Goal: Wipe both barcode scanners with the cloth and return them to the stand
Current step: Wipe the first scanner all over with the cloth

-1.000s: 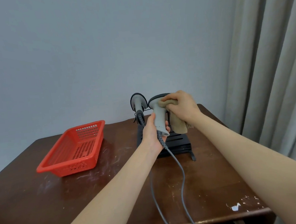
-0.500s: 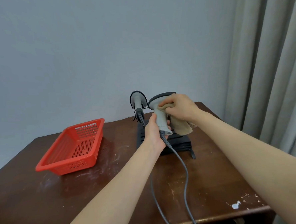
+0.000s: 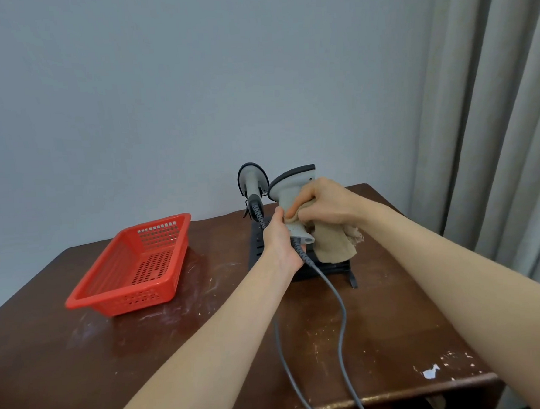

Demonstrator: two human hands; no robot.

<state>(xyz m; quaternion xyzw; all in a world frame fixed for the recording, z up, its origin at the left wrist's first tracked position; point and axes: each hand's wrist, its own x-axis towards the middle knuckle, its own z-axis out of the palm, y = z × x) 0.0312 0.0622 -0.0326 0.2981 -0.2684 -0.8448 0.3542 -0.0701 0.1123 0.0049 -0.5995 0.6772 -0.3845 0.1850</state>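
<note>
Basket left on tabletop; stand right of it, second scanner at its back-left.

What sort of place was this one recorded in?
Likely a plain room used as a makeshift workspace, not a shop: a scuffed wooden table against a bare grey wall, a long grey curtain, a red basket and a scanner stand.

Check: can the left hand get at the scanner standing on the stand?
Probably not yet: the left hand grips the handle of the other scanner, so it is busy. The way itself looks free; the standing scanner is just beyond it, nothing between.
</note>
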